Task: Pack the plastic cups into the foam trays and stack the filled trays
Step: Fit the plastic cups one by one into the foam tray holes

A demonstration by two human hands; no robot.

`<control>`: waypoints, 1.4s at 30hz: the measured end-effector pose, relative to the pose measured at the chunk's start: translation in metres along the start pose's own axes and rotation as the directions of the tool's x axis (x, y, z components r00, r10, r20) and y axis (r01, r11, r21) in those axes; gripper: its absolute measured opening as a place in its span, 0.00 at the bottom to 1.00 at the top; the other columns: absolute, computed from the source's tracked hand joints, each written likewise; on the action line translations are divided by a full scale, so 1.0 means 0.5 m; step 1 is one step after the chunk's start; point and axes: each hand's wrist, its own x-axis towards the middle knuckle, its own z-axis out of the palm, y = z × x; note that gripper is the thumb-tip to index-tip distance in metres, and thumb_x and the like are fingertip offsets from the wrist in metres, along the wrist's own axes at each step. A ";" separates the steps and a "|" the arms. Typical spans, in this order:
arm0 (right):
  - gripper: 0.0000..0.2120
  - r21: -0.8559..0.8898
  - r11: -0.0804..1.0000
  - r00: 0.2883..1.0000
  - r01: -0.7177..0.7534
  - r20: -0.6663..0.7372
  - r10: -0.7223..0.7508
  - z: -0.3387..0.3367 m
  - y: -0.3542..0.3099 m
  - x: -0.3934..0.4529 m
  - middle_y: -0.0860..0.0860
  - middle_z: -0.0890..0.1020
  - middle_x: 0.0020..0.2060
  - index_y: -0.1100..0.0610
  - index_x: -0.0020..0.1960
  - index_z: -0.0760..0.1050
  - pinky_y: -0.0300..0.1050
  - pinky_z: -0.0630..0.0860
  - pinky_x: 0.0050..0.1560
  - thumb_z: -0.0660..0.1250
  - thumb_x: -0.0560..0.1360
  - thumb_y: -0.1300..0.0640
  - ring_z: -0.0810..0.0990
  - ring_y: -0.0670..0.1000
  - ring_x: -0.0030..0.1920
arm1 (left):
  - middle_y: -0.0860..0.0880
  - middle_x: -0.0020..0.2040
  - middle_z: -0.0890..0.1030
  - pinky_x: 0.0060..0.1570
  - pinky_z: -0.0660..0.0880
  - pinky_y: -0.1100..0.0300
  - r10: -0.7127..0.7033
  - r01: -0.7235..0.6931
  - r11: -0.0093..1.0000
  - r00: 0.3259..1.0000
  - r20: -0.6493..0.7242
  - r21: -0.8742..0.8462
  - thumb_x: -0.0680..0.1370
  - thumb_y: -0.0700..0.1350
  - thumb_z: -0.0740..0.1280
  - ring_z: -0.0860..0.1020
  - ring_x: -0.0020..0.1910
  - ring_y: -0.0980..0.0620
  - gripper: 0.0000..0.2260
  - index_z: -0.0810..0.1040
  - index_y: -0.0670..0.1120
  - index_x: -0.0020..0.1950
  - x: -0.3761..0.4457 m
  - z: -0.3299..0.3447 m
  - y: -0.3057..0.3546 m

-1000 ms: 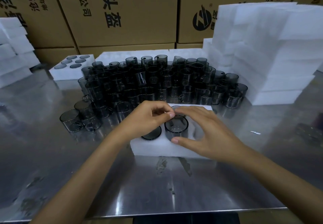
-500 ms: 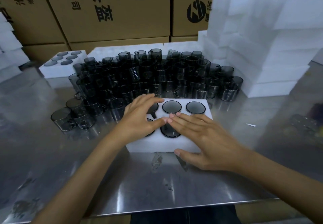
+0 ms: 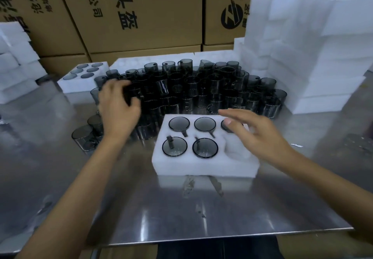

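Foam tray (image 3: 203, 163) on the bench (image 3: 181, 208) holds five smoky cups; we see its near-right pocket vacant. Behind the tray stands the crowd of loose cups (image 3: 201, 89). Our left hand (image 3: 118, 105) reaches among them, fingers curled, grip blurred. Our right hand (image 3: 256, 131) hovers flat over the tray's right end.
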 end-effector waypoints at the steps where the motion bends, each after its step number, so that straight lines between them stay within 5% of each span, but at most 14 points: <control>1: 0.14 0.040 0.999 0.999 -0.032 -0.014 0.033 -0.002 0.002 0.006 0.37 0.81 0.59 0.45 0.63 0.81 0.45 0.68 0.71 0.65 0.80 0.48 0.75 0.39 0.65 | 0.39 0.69 0.70 0.71 0.61 0.51 -0.101 0.102 0.994 0.995 -0.022 0.035 0.76 0.40 0.67 0.65 0.71 0.41 0.20 0.73 0.43 0.68 0.021 -0.010 -0.025; 4: 0.12 0.072 0.994 0.996 -0.085 -0.019 0.086 0.001 0.009 0.012 0.39 0.83 0.56 0.44 0.60 0.82 0.44 0.71 0.66 0.65 0.80 0.49 0.78 0.40 0.61 | 0.36 0.68 0.67 0.71 0.63 0.49 -0.295 0.288 0.954 0.952 0.076 0.087 0.76 0.42 0.69 0.64 0.70 0.37 0.20 0.72 0.42 0.68 0.046 -0.020 -0.088; 8: 0.09 0.103 0.987 0.992 -0.127 -0.001 0.128 0.014 0.010 0.013 0.38 0.84 0.51 0.42 0.56 0.82 0.33 0.71 0.55 0.65 0.80 0.50 0.79 0.38 0.56 | 0.38 0.64 0.71 0.63 0.70 0.48 -0.296 0.289 0.954 0.949 0.103 0.082 0.76 0.43 0.71 0.72 0.63 0.38 0.16 0.74 0.44 0.63 0.043 -0.011 -0.116; 13: 0.10 0.103 0.990 0.995 -0.097 -0.001 0.097 0.022 -0.001 0.015 0.29 0.82 0.49 0.41 0.54 0.82 0.21 0.67 0.50 0.65 0.81 0.53 0.78 0.30 0.54 | 0.40 0.61 0.71 0.57 0.71 0.51 -0.231 0.231 0.971 0.973 0.003 0.060 0.76 0.45 0.73 0.75 0.56 0.39 0.11 0.74 0.45 0.54 0.025 -0.006 -0.117; 19: 0.09 0.145 0.984 0.994 -0.108 0.004 0.109 0.020 -0.021 0.037 0.33 0.83 0.51 0.46 0.56 0.83 0.26 0.71 0.52 0.66 0.80 0.56 0.79 0.34 0.54 | 0.48 0.57 0.67 0.57 0.73 0.60 -0.031 0.015 0.989 0.994 -0.103 -0.150 0.74 0.47 0.74 0.76 0.54 0.46 0.10 0.73 0.50 0.47 -0.012 -0.034 -0.049; 25: 0.15 0.302 0.937 0.974 -0.177 0.192 0.123 0.023 -0.082 0.043 0.43 0.85 0.55 0.50 0.64 0.78 0.41 0.79 0.55 0.63 0.81 0.62 0.82 0.41 0.57 | 0.57 0.52 0.70 0.48 0.70 0.74 0.135 -0.101 0.933 0.988 0.076 -0.346 0.72 0.49 0.76 0.75 0.46 0.66 0.12 0.72 0.54 0.40 -0.087 -0.016 0.100; 29: 0.20 0.268 0.950 0.975 -0.157 0.197 0.106 0.019 -0.098 0.040 0.42 0.82 0.59 0.51 0.70 0.71 0.43 0.78 0.57 0.64 0.80 0.64 0.80 0.42 0.59 | 0.58 0.48 0.76 0.42 0.73 0.61 0.243 -0.199 0.938 0.961 0.130 -0.283 0.73 0.58 0.71 0.76 0.44 0.59 0.16 0.68 0.51 0.34 -0.144 0.027 0.184; 32: 0.24 0.055 0.995 0.977 -0.086 0.199 0.074 -0.011 -0.087 0.040 0.40 0.80 0.56 0.49 0.70 0.70 0.39 0.78 0.54 0.71 0.76 0.60 0.79 0.40 0.56 | 0.56 0.41 0.74 0.35 0.69 0.59 0.223 -0.176 0.961 0.951 0.216 -0.215 0.74 0.64 0.67 0.75 0.38 0.58 0.21 0.68 0.51 0.31 -0.159 0.051 0.227; 36: 0.21 -0.199 0.980 0.978 -0.022 0.197 0.062 -0.038 -0.065 0.018 0.40 0.81 0.47 0.48 0.59 0.74 0.34 0.74 0.45 0.74 0.69 0.47 0.78 0.39 0.49 | 0.55 0.41 0.73 0.32 0.65 0.61 0.210 -0.156 0.974 0.895 0.392 -0.166 0.73 0.67 0.65 0.75 0.39 0.60 0.19 0.73 0.52 0.35 -0.178 0.077 0.265; 39: 0.11 -0.212 0.977 0.979 0.017 0.203 0.027 -0.053 -0.038 0.004 0.48 0.81 0.40 0.56 0.49 0.78 0.44 0.74 0.44 0.74 0.69 0.54 0.77 0.47 0.42 | 0.57 0.42 0.74 0.34 0.69 0.59 0.239 -0.198 0.971 0.849 0.472 -0.136 0.70 0.69 0.65 0.75 0.40 0.61 0.17 0.75 0.56 0.41 -0.193 0.078 0.271; 42: 0.16 -0.134 0.991 0.948 0.000 0.315 0.043 -0.071 -0.013 -0.018 0.45 0.83 0.48 0.53 0.55 0.82 0.30 0.70 0.54 0.74 0.69 0.51 0.78 0.40 0.52 | 0.61 0.43 0.78 0.36 0.70 0.61 0.281 -0.260 0.959 0.800 0.530 -0.116 0.68 0.72 0.63 0.76 0.43 0.62 0.19 0.75 0.59 0.47 -0.207 0.068 0.256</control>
